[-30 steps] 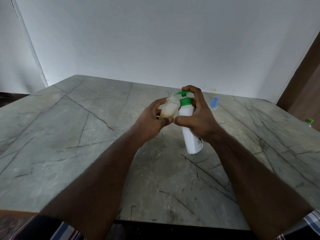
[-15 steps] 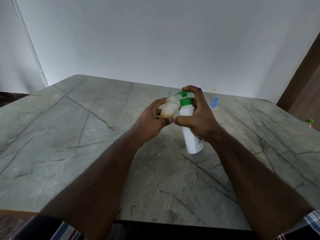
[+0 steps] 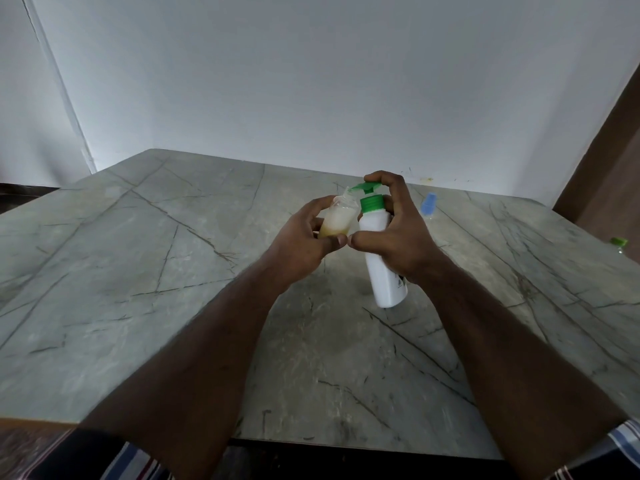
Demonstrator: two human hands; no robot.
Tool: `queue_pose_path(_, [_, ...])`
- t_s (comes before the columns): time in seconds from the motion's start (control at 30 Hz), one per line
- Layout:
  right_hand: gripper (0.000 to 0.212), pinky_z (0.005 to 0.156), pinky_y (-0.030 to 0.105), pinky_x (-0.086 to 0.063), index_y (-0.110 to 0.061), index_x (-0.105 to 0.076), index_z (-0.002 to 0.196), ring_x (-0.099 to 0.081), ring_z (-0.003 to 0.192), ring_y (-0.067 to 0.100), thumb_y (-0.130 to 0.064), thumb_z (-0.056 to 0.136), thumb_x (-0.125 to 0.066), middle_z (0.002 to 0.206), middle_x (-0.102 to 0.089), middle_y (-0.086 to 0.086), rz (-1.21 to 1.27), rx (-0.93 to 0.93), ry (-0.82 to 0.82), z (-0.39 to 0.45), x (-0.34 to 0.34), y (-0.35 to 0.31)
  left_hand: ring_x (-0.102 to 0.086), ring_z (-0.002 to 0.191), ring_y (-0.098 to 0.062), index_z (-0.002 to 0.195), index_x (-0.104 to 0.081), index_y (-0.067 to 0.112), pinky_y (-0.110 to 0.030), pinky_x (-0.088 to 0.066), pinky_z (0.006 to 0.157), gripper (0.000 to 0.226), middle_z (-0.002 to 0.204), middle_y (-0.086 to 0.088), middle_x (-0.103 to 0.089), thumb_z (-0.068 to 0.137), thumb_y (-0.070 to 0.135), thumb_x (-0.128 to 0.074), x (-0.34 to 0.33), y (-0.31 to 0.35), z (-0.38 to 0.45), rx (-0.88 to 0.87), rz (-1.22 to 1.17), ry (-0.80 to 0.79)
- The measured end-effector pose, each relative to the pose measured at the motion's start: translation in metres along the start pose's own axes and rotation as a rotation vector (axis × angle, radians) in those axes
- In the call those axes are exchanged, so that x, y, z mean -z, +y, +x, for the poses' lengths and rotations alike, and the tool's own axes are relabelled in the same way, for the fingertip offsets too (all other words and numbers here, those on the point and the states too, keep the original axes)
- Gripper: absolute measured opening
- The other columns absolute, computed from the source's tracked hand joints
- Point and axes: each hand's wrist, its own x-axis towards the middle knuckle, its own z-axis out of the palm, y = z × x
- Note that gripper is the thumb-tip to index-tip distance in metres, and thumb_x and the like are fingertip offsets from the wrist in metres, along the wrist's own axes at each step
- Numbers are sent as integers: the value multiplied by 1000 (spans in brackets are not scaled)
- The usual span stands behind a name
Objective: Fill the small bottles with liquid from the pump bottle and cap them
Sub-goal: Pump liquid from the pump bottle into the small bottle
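Head view, single entry.

Item 1: pump bottle (image 3: 381,251), white body, green collar and green pump head (image 3: 367,186). It stood tilted on the marble table (image 3: 138,271), its base touching the slab and its top leaning toward the left hand. The right hand (image 3: 398,237) grasped it round the shoulder, with a finger hooked over the pump head.

Item 2: small bottle (image 3: 339,218), clear, uncapped, part-filled with pale yellowish liquid that reached roughly halfway up. The left hand (image 3: 304,244) held it clear of the table, fingers curled round its lower body, its open neck placed just under the pump spout. The thumb tips of the two hands touched.

Item 3: blue cap (image 3: 429,202), lying on the table beyond the right hand, well apart from the small bottle.

Item 4: green-topped object (image 3: 618,242) at the far right edge, too cut off to identify.

Handling note, as a judgement: the step in hand appeared to be dispensing. It would go best with the spout kept centred over the neck, short full presses, the small bottle held steady and near upright, and pumping stopped below the neck to leave room for capping. The tilted pump bottle risked slipping at its base.
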Motion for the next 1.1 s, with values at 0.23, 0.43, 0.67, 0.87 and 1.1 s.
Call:
queue_pose_path(0.23, [97,76,28,-59,-33,-33,140,-62,97,14,-23,57,-82,121,-51,-16,-22,10,-12,0,-3,2,-64,112,-18,149,-42,31,-43,-56,97,69,131,-4,-65,90,18,-75,0,0,0,-1,-4,9])
queue_pose_path(0.43, [91,67,19,-54,-34,-36,134,-62,88,1,-15,57,-81,115,-53,-20,-1,1,-10,0,0,3,-65,110,-18,147,-44,32,-46,-57,96,68,126,-2,-67,88,19,-77,0,-2,1,2,1,11])
queue_pose_path(0.67, [93,71,20,-56,-37,-35,136,-62,91,2,-18,58,-82,117,-52,-22,3,9,-18,0,-2,4,-64,113,-21,149,-42,31,-47,-57,97,70,130,-4,-66,89,19,-76,-1,-1,1,8,-2,10])
queue_pose_path(0.87, [95,70,19,-55,-38,-34,138,-61,91,-2,-19,57,-82,111,-50,-39,-6,6,-15,-1,-2,5,-63,117,-23,150,-40,29,-48,-56,98,70,136,-6,-63,90,18,-74,-1,0,1,15,3,11])
queue_pose_path(1.1, [91,69,22,-55,-33,-37,135,-63,90,3,-16,57,-82,116,-54,-21,19,10,-5,-1,-1,3,-64,116,-22,149,-42,31,-49,-56,97,68,133,-5,-64,90,18,-75,-1,0,0,15,3,10])
